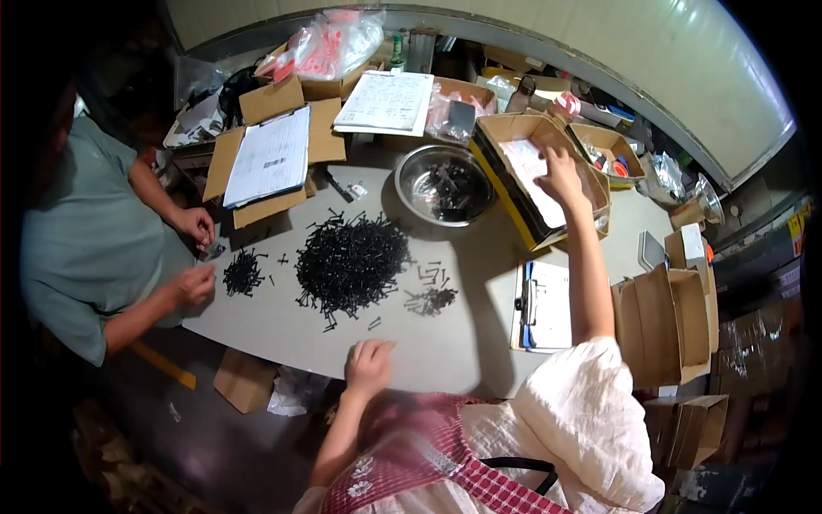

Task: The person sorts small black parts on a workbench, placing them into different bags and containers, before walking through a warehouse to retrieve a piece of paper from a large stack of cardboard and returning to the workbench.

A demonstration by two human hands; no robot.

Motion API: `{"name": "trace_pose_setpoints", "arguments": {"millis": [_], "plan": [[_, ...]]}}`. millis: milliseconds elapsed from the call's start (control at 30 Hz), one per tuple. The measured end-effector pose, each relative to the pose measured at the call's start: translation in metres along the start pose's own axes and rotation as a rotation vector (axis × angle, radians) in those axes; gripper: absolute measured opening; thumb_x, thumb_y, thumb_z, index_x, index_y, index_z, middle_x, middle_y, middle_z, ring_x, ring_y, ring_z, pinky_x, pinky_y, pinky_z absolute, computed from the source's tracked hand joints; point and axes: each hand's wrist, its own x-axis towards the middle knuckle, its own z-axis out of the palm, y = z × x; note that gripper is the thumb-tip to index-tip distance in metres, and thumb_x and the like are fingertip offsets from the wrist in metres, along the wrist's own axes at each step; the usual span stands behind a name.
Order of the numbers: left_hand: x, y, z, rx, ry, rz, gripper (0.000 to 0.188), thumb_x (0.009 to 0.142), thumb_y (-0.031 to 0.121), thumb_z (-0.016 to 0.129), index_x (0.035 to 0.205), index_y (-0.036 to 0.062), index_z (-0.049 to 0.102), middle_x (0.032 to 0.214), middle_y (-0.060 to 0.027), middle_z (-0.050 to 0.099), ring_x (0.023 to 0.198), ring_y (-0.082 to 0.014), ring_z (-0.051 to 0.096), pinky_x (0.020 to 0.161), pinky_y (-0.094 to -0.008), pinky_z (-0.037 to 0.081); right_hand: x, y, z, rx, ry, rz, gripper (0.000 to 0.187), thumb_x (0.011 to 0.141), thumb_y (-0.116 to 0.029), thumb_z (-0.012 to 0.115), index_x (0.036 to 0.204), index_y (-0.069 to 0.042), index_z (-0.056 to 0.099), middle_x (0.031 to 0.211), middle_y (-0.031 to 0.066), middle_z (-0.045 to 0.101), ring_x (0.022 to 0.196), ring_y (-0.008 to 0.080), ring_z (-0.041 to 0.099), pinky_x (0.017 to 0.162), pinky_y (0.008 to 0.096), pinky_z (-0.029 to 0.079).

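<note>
My left hand (368, 368) rests at the near table edge with its fingers curled in, and nothing shows in it. My right arm stretches far forward; the right hand (563, 177) is over an open cardboard box (505, 193), fingers apart, above the pale sheet or bag inside. A large heap of black screws (351, 261) covers the middle of the table. Right of it lies a smaller group of screws (435, 299), some standing loose. A steel bowl (407, 199) holds dark pieces and a clear plastic bag, beside the box.
A co-worker (98, 231) at the left handles a small bag near another screw pile (243, 272). Clipboards with papers (270, 156) (545, 304) lie on the table. Empty-looking cartons (659, 330) stand at the right, a dark-screened scale-like device (652, 250) behind them.
</note>
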Motion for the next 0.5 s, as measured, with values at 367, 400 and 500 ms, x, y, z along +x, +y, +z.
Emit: {"name": "trace_pose_setpoints", "arguments": {"millis": [367, 400, 500], "plan": [[0.001, 0.005, 0.004, 0.044, -0.055, -0.067, 0.031, 0.075, -0.001, 0.057, 0.103, 0.0083, 0.065, 0.099, -0.0097, 0.059, 0.093, -0.0321, 0.055, 0.082, -0.0407, 0.047, 0.015, 0.086, -0.008, 0.678, -0.452, 0.166, 0.017, 0.090, -0.011, 0.064, 0.097, 0.001, 0.073, 0.083, 0.0076, 0.072, 0.072, 0.0134, 0.068, 0.065, 0.0269, 0.053], [0.004, 0.005, 0.004, 0.047, -0.058, -0.069, 0.031, 0.075, -0.001, 0.057, 0.103, 0.0083, 0.065, 0.099, -0.0095, 0.059, 0.093, -0.0322, 0.055, 0.082, -0.0408, 0.047, 0.013, 0.092, -0.010, 0.715, -0.392, 0.171, 0.019, 0.090, -0.011, 0.065, 0.102, 0.001, 0.073, 0.088, 0.0075, 0.073, 0.078, 0.0127, 0.068, 0.070, 0.0258, 0.053], [0.012, 0.012, 0.005, 0.092, -0.088, -0.034, 0.030, 0.076, -0.001, 0.057, 0.103, 0.0085, 0.064, 0.098, -0.0091, 0.059, 0.092, -0.0318, 0.055, 0.082, -0.0412, 0.046, -0.003, 0.103, -0.017, 0.816, -0.208, 0.204, 0.026, 0.088, -0.013, 0.070, 0.109, 0.003, 0.072, 0.098, 0.0062, 0.072, 0.086, 0.0118, 0.066, 0.078, 0.0240, 0.050]]}}
